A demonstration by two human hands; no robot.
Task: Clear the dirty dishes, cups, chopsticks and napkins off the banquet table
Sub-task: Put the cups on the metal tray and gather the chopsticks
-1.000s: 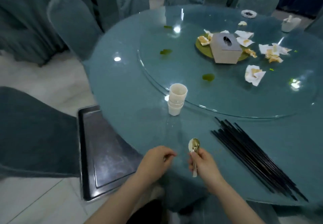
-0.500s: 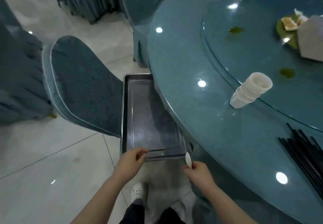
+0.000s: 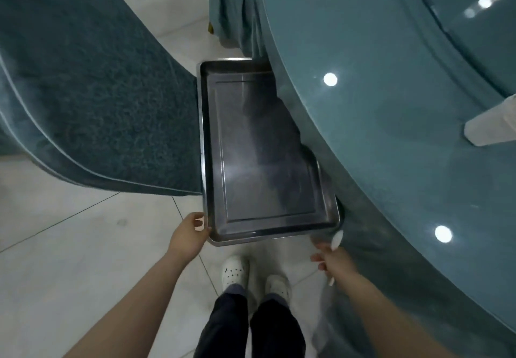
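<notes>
Spoon (image 3: 336,241) pinched in right hand (image 3: 332,260), fingers curled round its handle, bowl up, just off metal tray (image 3: 326,218) near corner. Left hand (image 3: 187,237) grips tray's near-left corner. Tray partly under banquet table (image 3: 391,106), beside covered chair (image 3: 92,92).

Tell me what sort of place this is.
Probably a restaurant banquet hall. A large round table with a glossy teal top, a chair in a matching fabric cover, and a metal serving tray held by the left hand point to catered dining.
</notes>
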